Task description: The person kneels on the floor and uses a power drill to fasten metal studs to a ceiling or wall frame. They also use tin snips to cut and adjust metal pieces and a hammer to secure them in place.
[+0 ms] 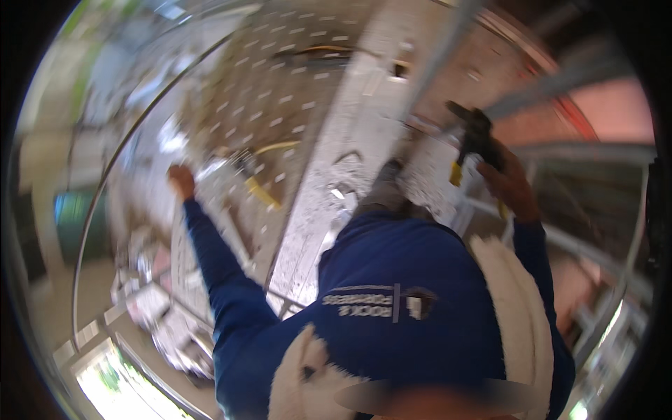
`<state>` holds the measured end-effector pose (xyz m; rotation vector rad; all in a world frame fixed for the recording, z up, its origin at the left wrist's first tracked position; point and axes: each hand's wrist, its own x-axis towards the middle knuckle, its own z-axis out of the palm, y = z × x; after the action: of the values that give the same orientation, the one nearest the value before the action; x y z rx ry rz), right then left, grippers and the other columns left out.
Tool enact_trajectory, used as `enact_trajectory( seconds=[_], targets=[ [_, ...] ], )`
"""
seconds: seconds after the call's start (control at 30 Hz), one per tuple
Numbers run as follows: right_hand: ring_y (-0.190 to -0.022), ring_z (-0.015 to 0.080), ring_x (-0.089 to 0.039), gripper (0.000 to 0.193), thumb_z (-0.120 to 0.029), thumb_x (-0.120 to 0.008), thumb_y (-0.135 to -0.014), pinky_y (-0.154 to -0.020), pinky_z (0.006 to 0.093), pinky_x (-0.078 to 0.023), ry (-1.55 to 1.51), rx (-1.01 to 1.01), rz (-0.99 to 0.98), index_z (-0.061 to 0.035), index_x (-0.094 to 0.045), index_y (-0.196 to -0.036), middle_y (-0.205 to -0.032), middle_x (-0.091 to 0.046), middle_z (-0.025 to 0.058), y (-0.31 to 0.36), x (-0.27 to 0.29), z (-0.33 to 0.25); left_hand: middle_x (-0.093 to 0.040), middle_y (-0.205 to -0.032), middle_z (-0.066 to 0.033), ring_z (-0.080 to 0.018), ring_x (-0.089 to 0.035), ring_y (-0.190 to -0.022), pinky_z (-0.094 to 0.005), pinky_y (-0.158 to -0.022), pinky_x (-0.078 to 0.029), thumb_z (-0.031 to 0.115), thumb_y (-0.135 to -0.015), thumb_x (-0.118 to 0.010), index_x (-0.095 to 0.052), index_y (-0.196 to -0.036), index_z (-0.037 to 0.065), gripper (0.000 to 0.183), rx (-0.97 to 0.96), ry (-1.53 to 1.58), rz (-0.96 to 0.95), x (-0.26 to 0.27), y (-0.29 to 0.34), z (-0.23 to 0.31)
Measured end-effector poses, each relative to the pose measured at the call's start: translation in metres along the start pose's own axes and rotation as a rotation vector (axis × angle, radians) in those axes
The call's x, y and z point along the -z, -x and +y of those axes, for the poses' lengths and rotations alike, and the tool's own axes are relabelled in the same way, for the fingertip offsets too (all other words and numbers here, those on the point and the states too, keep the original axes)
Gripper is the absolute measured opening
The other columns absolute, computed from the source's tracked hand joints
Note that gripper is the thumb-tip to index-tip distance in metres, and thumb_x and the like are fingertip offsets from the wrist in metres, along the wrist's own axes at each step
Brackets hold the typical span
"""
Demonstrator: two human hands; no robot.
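Note:
Out to the right, my right hand (512,183) is wrapped round a dark hand-held power tool (478,136) with a yellow part. Its exact kind is too smeared to make out. The tool is raised beside grey metal bars (441,59). My left hand (182,182) reaches out to the left, away from my body. Its fingers are small and blurred, and nothing plain shows in them. A little to its right, a yellow-handled tool (260,192) with a metal head lies on a brown perforated board (280,105).
A pale, spattered plank (308,231) runs alongside the board, with my shoe (392,168) on it. Another yellow-and-black object (325,50) lies farther off. A long curved bar (115,154) crosses the left side. Grey rails (581,150) and a reddish surface (609,112) stand at right.

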<state>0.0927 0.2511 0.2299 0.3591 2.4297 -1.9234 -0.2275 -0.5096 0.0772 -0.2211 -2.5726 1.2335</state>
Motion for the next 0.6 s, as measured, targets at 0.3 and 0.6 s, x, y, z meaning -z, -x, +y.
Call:
enact_trajectory(
  seconds=[0.3,0.6],
  targets=[
    [-0.046,0.0027,-0.043,0.023,-0.028,-0.071,-0.096,-0.041,0.0225,-0.037,-0.382,-0.316,0.616,-0.0076,-0.061,-0.100,-0.061,-0.048,-0.0067,0.148,0.020,0.075,-0.073,-0.082,-0.0222,-0.0402,-0.072,-0.078,-0.0501,-0.070,-0.055,0.026,-0.083,-0.058,-0.075,-0.079,-0.002,0.033,0.519,0.762,-0.195,0.038,-0.028,0.016],
    [-0.052,0.0046,-0.049,0.026,-0.024,-0.073,-0.093,-0.045,0.0231,-0.040,-0.402,-0.174,0.824,-0.0035,-0.064,-0.106,-0.070,-0.057,-0.0014,0.181,-0.002,0.107,-0.076,-0.105,-0.0123,-0.0360,-0.072,-0.094,-0.0455,-0.084,-0.058,0.040,-0.089,-0.052,-0.079,-0.100,0.011,0.041,0.936,0.727,-0.074,0.080,-0.027,0.006]
  ],
)
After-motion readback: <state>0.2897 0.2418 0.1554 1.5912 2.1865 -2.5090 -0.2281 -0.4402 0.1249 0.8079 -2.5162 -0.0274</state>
